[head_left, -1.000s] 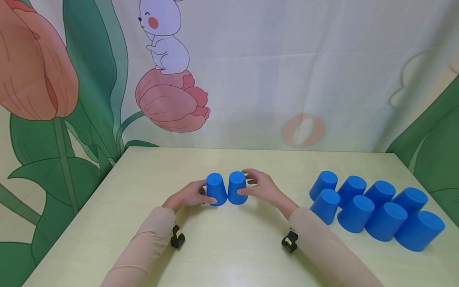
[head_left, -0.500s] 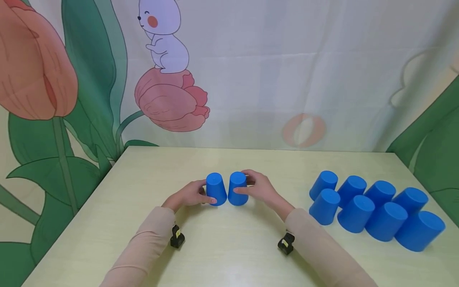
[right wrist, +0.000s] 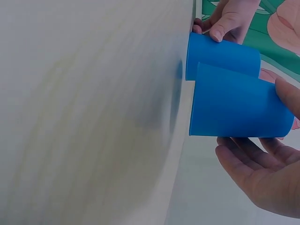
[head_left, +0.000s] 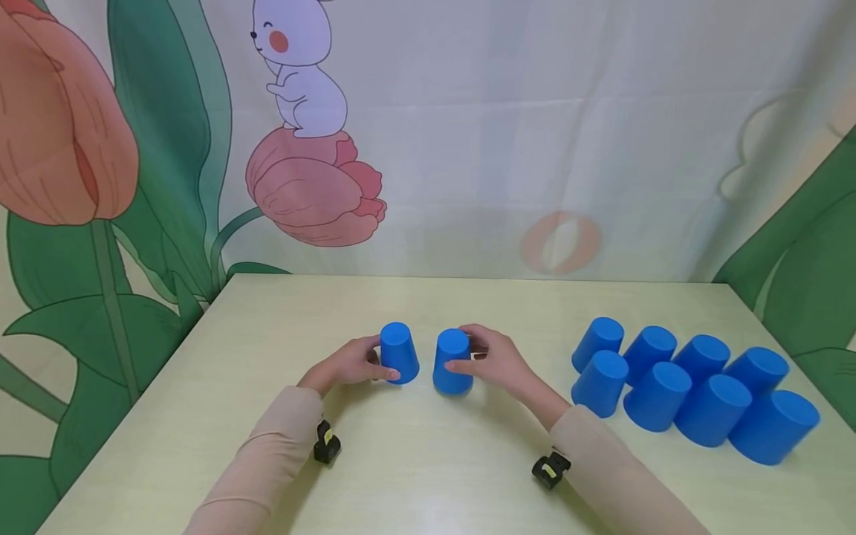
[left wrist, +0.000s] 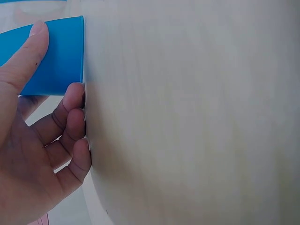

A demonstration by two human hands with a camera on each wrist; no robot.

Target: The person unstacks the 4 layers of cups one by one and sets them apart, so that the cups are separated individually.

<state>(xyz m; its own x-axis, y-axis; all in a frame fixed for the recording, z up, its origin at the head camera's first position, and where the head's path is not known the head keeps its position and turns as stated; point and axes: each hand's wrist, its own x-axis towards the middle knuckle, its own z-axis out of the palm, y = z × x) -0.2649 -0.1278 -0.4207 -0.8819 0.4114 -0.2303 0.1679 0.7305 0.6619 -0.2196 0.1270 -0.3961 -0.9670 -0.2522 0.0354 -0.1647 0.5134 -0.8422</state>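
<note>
Two blue plastic cups stand bottom-up at the middle of the table, a gap between them in the head view. My left hand (head_left: 351,362) grips the left cup (head_left: 397,349) from its left side, thumb on the near wall near the rim. In the left wrist view, the other fingertips rest by the tabletop beside that cup (left wrist: 63,61). My right hand (head_left: 496,358) holds the right cup (head_left: 450,346) between thumb and fingers from the right. Seen from the right wrist, that cup (right wrist: 234,105) has its rim close over the table and partly overlaps the left one.
Several more blue cups (head_left: 658,397) stand bottom-up in two rows on the right side of the pale table (head_left: 414,468). Behind the table's far edge hangs a curtain (head_left: 455,148) printed with flowers and a white animal.
My right hand has moved the right cup rightward and nearer to me, widening the gap between the two cups. My left hand stays on its cup. The head view has shifted slightly.
</note>
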